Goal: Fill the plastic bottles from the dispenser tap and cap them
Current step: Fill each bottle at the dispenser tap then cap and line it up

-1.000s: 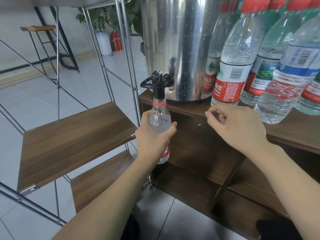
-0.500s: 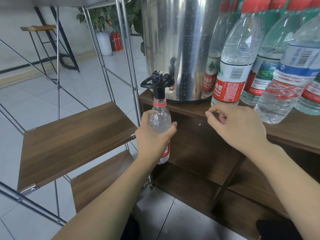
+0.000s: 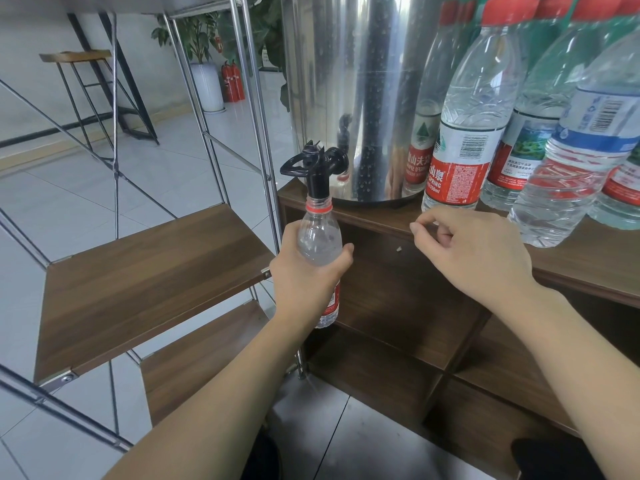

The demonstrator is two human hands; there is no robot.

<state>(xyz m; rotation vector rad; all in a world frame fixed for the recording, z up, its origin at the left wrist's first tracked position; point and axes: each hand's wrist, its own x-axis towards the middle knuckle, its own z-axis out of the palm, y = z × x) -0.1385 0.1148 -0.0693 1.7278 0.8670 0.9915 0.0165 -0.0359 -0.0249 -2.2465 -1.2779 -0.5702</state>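
Observation:
My left hand (image 3: pixel 304 282) grips a small clear plastic bottle (image 3: pixel 320 237) with a red neck ring and red label. It holds the bottle upright with the open mouth right under the black tap (image 3: pixel 317 171) of the steel dispenser (image 3: pixel 346 81). The bottle's upper part looks clear; I cannot make out its water level. My right hand (image 3: pixel 474 254) hovers at the cabinet's front edge with its fingers curled, and no cap shows in it.
Several red-capped water bottles (image 3: pixel 464 133) stand on the wooden cabinet top (image 3: pixel 588 265) right of the dispenser. A metal-framed rack with a wooden shelf (image 3: pixel 149 278) stands to the left. A stool (image 3: pixel 79 81) and a potted plant are far back.

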